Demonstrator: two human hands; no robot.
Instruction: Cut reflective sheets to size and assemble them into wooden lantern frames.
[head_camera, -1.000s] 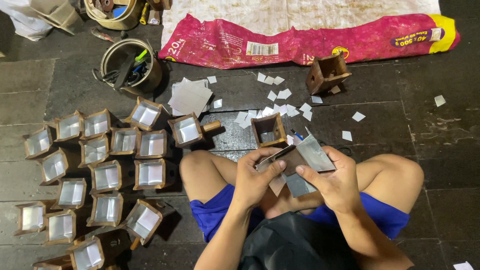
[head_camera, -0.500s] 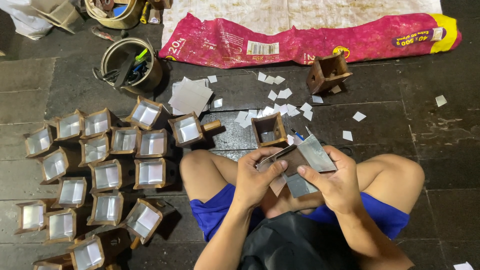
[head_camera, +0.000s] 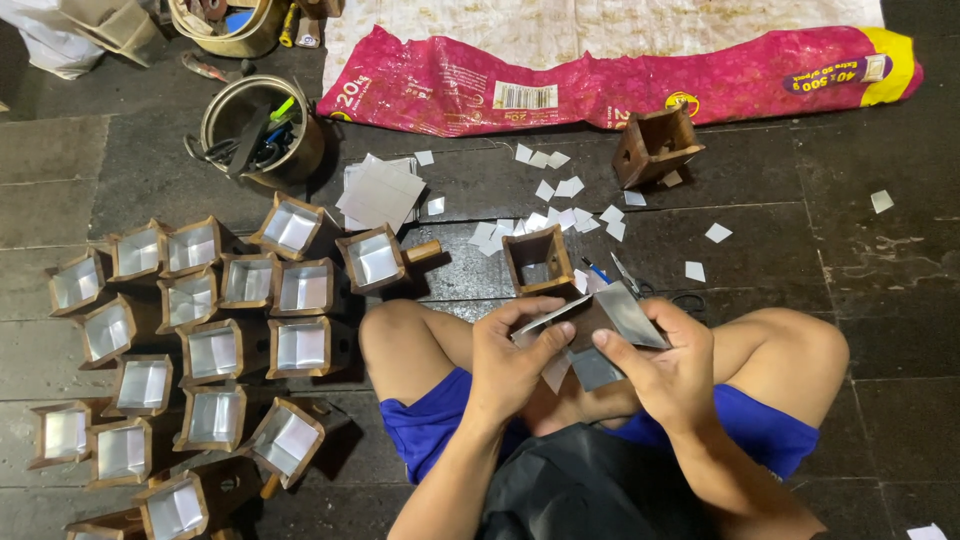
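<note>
My left hand (head_camera: 512, 358) and right hand (head_camera: 662, 368) both gripping a wooden box (head_camera: 590, 325) lined with shiny metal sheet over my lap, empty wooden box (head_camera: 538, 262) at twelve o'clock, lined boxes (head_camera: 190, 330) at nine o'clock, paper squares (head_camera: 560, 200) beyond, tool bucket (head_camera: 262, 128) at eleven o'clock.

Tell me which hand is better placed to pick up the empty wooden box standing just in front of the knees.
Left. The left hand sits just below the empty wooden box and pinches only a shiny sheet's edge. The right hand lies farther to the side and cradles the box being lined.
</note>
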